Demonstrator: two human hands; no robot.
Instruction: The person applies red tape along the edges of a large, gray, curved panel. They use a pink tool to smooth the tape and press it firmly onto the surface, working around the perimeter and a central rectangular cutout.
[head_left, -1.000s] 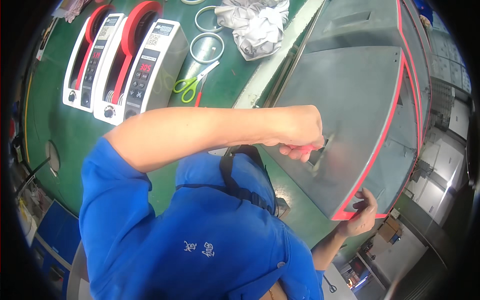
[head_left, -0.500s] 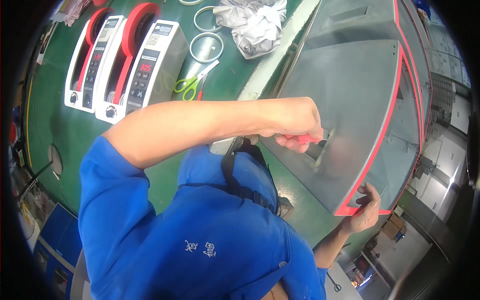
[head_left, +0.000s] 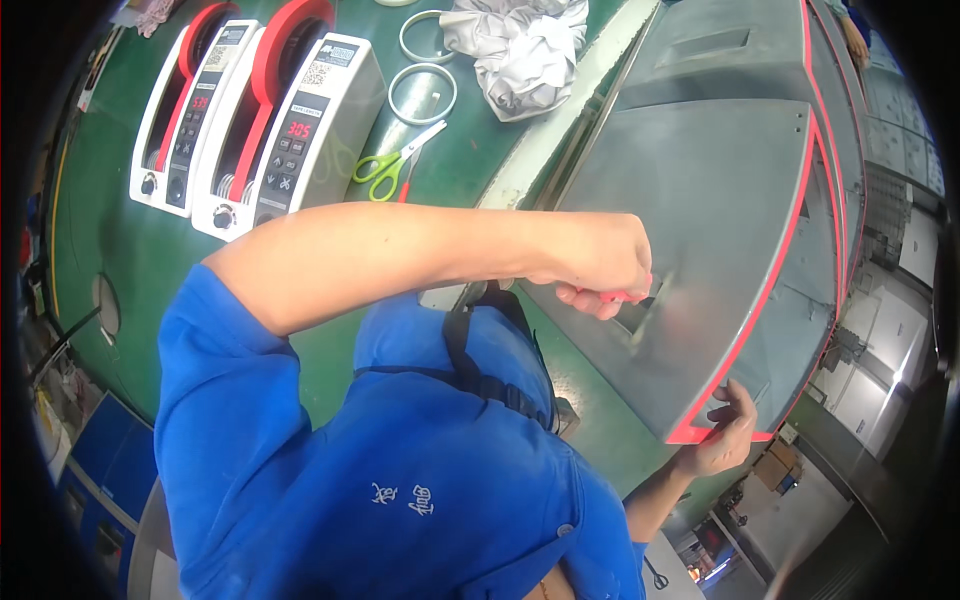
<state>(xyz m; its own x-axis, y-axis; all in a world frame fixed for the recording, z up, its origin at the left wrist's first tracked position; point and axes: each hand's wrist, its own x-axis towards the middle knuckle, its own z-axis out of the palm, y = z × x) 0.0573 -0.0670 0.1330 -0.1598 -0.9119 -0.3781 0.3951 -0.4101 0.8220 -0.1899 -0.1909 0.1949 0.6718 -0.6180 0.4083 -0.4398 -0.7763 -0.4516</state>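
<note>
My left hand [head_left: 600,258] is a closed fist above the grey panel, with a small red piece [head_left: 628,296] in its fingers; its kind is mostly hidden. The large grey panel [head_left: 690,180] has red tape [head_left: 768,275] along its curved right edge. Under the fist a dark opening [head_left: 638,318] shows in the panel, partly covered. At the panel's near lower corner my right hand [head_left: 722,440] curls its fingers round the red-edged rim. Its fingertips touch the rim there.
Two white tape dispensers [head_left: 318,120] with red rolls stand on the green table [head_left: 330,370] at left. Beside them lie green-handled scissors [head_left: 395,165], pale rings [head_left: 422,95] and a crumpled grey cloth [head_left: 520,60]. More grey red-edged panels [head_left: 690,45] continue at the far right.
My left fist has shifted slightly down and right, and less of the red piece shows. The right hand keeps its place at the panel corner. The whole view has moved a little.
</note>
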